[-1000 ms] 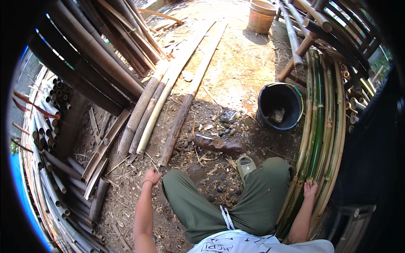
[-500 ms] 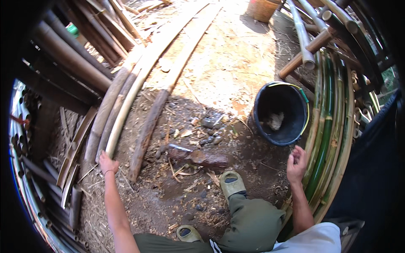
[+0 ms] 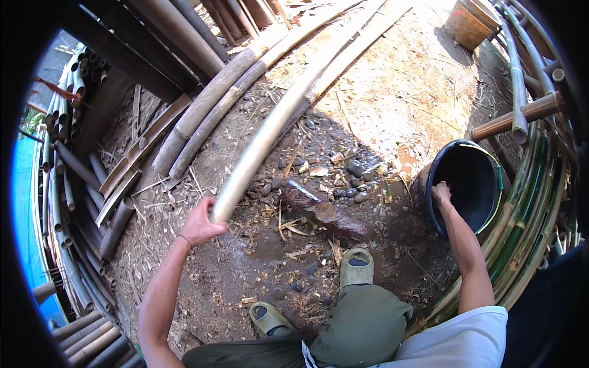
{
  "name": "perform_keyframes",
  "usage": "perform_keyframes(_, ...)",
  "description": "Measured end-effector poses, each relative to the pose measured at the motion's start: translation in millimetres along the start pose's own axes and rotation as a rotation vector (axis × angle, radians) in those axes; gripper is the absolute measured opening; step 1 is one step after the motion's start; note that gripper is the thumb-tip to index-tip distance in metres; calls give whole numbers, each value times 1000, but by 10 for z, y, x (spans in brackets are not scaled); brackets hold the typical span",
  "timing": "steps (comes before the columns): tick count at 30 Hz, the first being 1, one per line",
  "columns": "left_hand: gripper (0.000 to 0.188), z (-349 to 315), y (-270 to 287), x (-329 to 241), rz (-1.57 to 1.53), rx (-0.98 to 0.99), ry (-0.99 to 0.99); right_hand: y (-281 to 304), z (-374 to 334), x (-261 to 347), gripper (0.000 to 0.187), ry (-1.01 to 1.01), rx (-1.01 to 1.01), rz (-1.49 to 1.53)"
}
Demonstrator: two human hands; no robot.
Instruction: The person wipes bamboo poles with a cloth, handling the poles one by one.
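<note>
A long pale bamboo pole [image 3: 264, 147] slants away from me toward the sunlit ground. My left hand [image 3: 202, 224] is closed around its near end, which appears lifted off the dirt. On the right, my right hand [image 3: 440, 193] reaches over the rim into a black bucket [image 3: 485, 230] with a yellow-green handle. Its fingers point down inside and are hidden, so I cannot tell what they hold. A short, wet, dark log [image 3: 322, 211] with a pale cut notch lies on the ground between my hands, in front of my feet.
Two weathered poles [image 3: 208, 116] lie left of the held pole, and another pole [image 3: 362, 46] lies beside it. Green bamboo lengths [image 3: 527, 214] are stacked along the right. Stones [image 3: 356, 168] surround the log; a brown bucket [image 3: 469, 27] stands far right. Bamboo pieces [image 3: 116, 227] lie left.
My left hand has raised the pole's near end and brought it to the right, away from the other poles. My right hand has gone from beside the bucket into it. The view has shifted left.
</note>
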State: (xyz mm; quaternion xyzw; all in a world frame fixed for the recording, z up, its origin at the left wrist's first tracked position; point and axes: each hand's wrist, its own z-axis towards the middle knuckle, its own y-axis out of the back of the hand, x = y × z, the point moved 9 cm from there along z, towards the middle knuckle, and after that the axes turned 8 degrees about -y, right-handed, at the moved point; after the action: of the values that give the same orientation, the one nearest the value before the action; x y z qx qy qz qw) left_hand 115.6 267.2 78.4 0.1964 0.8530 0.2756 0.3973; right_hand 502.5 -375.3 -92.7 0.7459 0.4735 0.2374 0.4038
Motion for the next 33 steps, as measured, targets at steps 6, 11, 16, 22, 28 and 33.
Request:
perform_keyframes(6,78,-380,-1960,-694,-500,288,-360,317,82,166,36,354,276,838)
perform_keyframes(11,66,-509,-2634,-220,-145,2,-171,666,-1730,726,46,546,835,1592)
perform_keyframes(16,78,-428,-2589,-225,-214,28,-246,515,-2815,1068,54,709,1091,1596)
perform_keyframes(22,73,-366,-2580,72,-557,42,-274,-724,-4247,1620,41,1459,98,538)
perform_keyframes(28,76,-583,-2973,127,-1660,-124,470,-1569,-4804,1577,30,1690,-253,240)
perform_keyframes(33,68,-649,-2988,423,-1398,-86,453,-811,-3119,2390,13,1482,-641,281)
